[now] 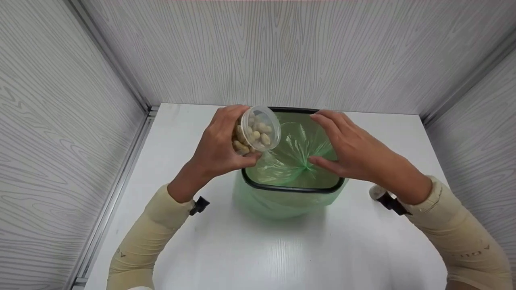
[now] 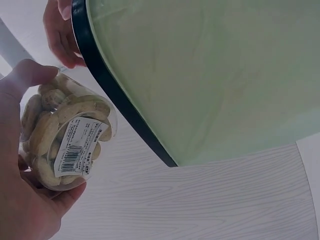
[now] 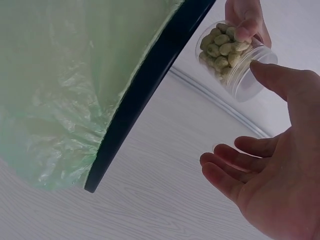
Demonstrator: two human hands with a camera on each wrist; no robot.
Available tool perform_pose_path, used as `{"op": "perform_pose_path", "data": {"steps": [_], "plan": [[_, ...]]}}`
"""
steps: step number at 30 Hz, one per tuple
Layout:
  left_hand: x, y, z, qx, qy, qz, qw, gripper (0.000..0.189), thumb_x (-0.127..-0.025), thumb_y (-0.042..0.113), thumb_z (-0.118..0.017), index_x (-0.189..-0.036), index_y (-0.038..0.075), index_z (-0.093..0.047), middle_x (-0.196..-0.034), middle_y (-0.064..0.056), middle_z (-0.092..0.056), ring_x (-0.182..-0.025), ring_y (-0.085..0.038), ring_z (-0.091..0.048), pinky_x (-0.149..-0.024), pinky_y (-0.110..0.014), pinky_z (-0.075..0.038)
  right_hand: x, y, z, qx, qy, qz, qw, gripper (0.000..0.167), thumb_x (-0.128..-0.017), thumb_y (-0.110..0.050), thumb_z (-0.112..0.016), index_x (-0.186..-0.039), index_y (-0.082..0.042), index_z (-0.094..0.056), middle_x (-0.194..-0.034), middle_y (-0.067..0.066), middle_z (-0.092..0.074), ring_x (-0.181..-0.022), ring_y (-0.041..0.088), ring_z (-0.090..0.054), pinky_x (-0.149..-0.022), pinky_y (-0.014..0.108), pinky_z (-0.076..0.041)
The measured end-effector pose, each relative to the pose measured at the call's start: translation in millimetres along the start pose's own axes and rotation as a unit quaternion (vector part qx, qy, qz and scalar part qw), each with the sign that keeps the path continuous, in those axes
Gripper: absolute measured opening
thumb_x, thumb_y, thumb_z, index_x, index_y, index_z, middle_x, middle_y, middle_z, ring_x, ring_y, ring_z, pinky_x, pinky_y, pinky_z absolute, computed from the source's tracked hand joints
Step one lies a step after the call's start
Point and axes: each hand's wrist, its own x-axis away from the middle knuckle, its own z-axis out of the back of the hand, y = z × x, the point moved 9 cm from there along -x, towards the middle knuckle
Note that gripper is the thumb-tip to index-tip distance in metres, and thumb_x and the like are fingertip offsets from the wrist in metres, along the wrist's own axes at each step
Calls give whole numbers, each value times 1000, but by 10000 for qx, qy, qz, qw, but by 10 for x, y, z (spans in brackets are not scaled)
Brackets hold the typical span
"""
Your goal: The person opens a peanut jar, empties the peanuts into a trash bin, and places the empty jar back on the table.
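My left hand [image 1: 217, 141] grips a clear plastic jar [image 1: 266, 141] of peanuts [image 1: 258, 135], tilted over the left rim of a bin. The left wrist view shows a white barcode label [image 2: 80, 147] on the jar. Fingers spread and thumb apart, my right hand [image 1: 350, 147] hovers at the bin's right side and holds nothing visible. The bin has a black rim [image 1: 294, 189] and a green plastic bag liner [image 1: 282, 203]. Inside it, the bag gathers into a twisted point. In the right wrist view, peanuts [image 3: 222, 52] lie within the jar.
A small round whitish object [image 1: 377, 192] sits on the white table [image 1: 258, 253], partly hidden by the right wrist. Wood-grain panels [image 1: 274, 52] stand behind and on both sides. Metal rails [image 1: 109, 193] run along the left edge.
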Motion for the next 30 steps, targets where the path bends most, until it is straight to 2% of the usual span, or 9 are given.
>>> {"op": "perform_pose_path", "data": {"steps": [6,16,30], "plan": [[-34,59,-16,-54,20,-84,9999,88,-72,30,-90,-144,1,-49,-138,-18,-59,-127,-34,-55,-102,-51,-54,-58,-71,38,-209,89,21,9997,88,-93,-41,-77,-156,1,-32,-154,24,-42,-142,38,-45,-113,54,-46],[-78,177,-51,-180,84,-321,9993,88,-72,36,-89,-144,2,-51,-137,-16,-61,-124,-31,-57,-104,-48,-53,-152,-255,117,-700,555,418,9951,91,-91,-37,-80,-156,0,-29,-154,24,-41,-142,36,-45,-114,53,-45],[-92,321,-120,-531,233,-763,9954,86,-74,39,-88,-140,-2,-53,-133,-20,-61,-118,-33,-58,-103,-47,-53,-243,-342,88,-1008,506,288,9932,97,-87,-39,-84,-157,0,-30,-158,23,-38,-146,36,-44,-116,52,-46]]}}
